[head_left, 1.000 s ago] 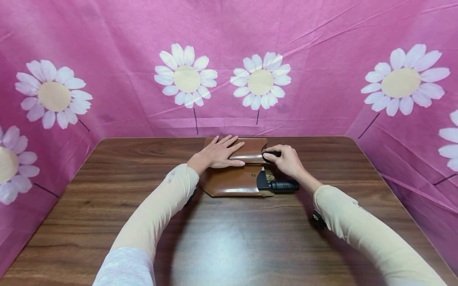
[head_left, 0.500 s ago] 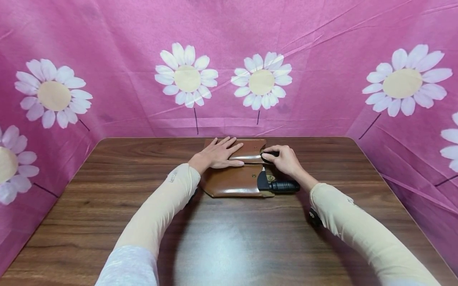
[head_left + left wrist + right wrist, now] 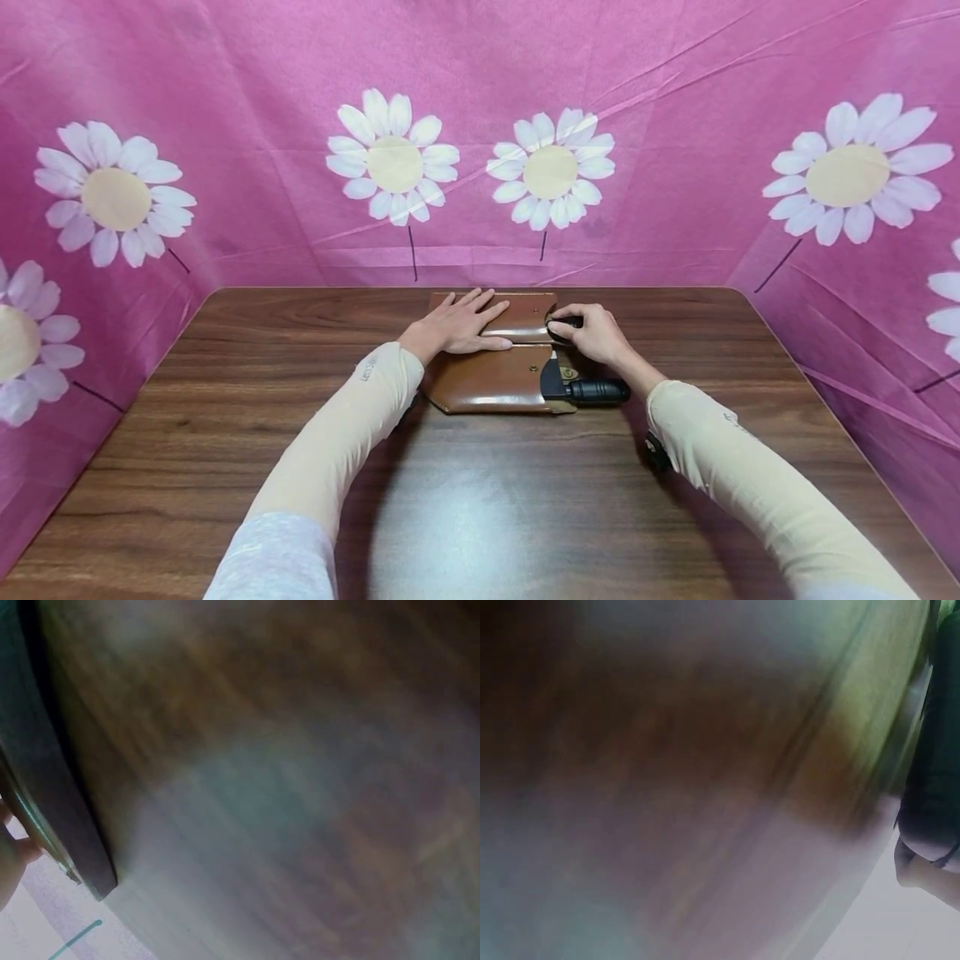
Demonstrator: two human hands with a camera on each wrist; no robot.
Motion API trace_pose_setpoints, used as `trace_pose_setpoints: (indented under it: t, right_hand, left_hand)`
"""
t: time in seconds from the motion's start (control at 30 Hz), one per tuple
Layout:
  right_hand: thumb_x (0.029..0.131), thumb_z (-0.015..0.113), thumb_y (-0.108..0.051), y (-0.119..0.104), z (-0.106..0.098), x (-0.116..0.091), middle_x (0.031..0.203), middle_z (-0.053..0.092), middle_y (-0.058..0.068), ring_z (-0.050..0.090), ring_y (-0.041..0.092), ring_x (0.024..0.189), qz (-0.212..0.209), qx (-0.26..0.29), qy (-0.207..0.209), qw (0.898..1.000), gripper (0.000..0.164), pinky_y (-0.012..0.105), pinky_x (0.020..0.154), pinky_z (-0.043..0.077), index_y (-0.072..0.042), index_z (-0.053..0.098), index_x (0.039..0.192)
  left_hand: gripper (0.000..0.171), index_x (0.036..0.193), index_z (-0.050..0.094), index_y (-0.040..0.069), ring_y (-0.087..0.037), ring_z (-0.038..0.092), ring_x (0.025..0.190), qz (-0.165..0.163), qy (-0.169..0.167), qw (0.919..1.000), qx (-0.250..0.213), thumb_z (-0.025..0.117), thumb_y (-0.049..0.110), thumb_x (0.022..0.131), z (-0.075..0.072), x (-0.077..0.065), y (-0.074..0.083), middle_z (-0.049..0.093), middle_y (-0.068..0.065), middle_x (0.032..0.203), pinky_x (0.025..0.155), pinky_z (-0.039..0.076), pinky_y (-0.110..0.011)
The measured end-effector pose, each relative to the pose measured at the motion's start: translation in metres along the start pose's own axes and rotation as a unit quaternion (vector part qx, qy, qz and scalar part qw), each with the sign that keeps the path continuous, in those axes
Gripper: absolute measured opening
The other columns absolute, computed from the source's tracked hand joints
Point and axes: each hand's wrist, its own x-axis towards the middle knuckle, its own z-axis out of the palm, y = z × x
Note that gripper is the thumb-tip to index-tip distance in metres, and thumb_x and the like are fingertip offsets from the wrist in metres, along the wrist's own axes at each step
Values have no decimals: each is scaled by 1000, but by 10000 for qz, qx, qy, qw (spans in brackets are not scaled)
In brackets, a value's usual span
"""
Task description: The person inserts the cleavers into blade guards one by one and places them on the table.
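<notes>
Two brown leather sheaths lie one behind the other near the table's far edge. On the far sheath (image 3: 521, 310) my left hand (image 3: 461, 323) rests flat with its fingers spread. At that sheath's right end my right hand (image 3: 598, 333) pinches a black handle (image 3: 567, 327) between thumb and fingers; the rest of that piece is hidden. The near sheath (image 3: 487, 379) holds a tool with a dark blade (image 3: 552, 381) and a ridged black handle (image 3: 598, 391) sticking out to the right. A black handle (image 3: 934, 750) edges into the right wrist view.
The dark wood table (image 3: 465, 500) reaches toward me, with a glare patch on its front. A pink cloth (image 3: 645, 208) with white flowers hangs behind and at both sides. A brass snap (image 3: 567, 373) shows on the near sheath's flap.
My right hand and the black handle it pinches have shifted slightly left, toward the far sheath. My left hand stays pressed on that sheath.
</notes>
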Motion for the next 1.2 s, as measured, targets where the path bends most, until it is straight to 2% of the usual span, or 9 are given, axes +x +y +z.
trace_pose_setpoints:
  t: [0.17, 0.67, 0.97, 1.2]
  right_hand:
    - [98, 70, -26, -2, 0, 0, 121, 70, 18, 59, 38, 120, 105, 31, -156, 9998, 30, 53, 103, 43, -5, 74, 118]
    - [99, 68, -27, -3, -1, 0, 123, 69, 18, 59, 38, 121, 167, -73, -250, 9995, 31, 53, 102, 43, -5, 72, 121]
    - [98, 69, -26, -5, -3, 4, 120, 70, 17, 61, 37, 117, -85, -331, -243, 9991, 30, 52, 101, 44, -4, 73, 119]
    - [97, 71, -26, -15, -10, 2, 122, 69, 19, 62, 38, 117, -422, -571, 5, 9975, 36, 52, 102, 43, 0, 70, 122]
  left_hand:
    - [86, 165, 14, 29, -29, 4, 155, -50, 38, 10000, -43, 34, 77, 96, 2, -2, 0, 8, -7, 170, 121, 5, -56]
    - [86, 165, 14, 29, -29, 4, 155, -79, 1, 10000, -50, 34, 77, 96, 0, -1, 0, 9, -7, 170, 121, 5, -56]
    - [85, 165, 14, 28, -30, 4, 155, -68, 8, 9999, -103, 32, 76, 97, -2, -3, -2, 9, -7, 170, 121, 6, -55]
    - [81, 164, 18, 27, -32, 7, 155, -188, 254, 9995, -64, 33, 73, 99, -1, -11, -5, 13, -9, 169, 121, 8, -55]
